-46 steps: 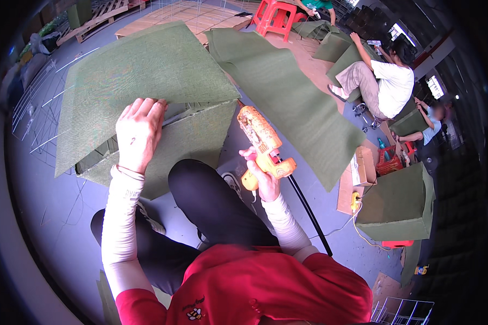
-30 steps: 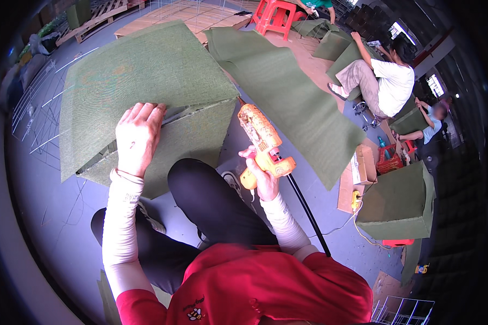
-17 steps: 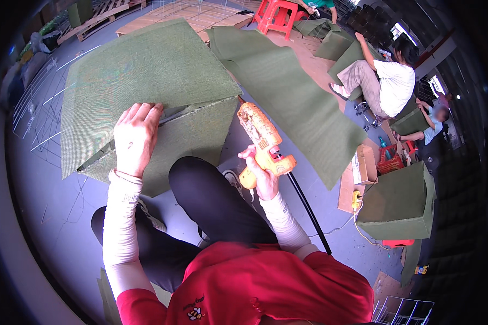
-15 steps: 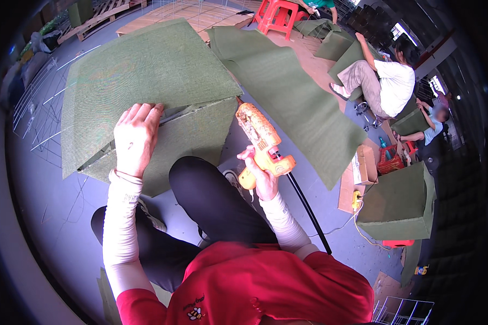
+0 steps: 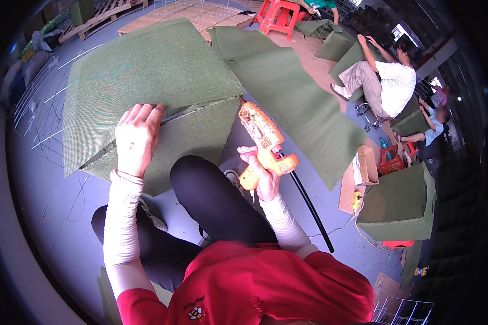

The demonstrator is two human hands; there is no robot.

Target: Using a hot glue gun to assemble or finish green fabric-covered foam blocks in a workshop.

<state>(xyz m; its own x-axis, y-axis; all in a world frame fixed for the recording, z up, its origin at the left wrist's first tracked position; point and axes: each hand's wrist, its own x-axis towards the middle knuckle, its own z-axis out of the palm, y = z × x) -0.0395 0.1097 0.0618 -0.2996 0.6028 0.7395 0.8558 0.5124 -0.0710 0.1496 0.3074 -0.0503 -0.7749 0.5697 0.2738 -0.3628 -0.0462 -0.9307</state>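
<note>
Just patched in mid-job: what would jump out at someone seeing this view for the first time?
The orange glue gun at centre, gripped by the right hand, its nozzle at the corner of the green box. The left hand presses flat on that box's front edge. At upper right, another person sits among more green pieces.

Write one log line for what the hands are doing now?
left hand: flat on green fabric-covered box edge | right hand: gripping orange glue gun, nozzle at box corner | person seated on floor
</note>
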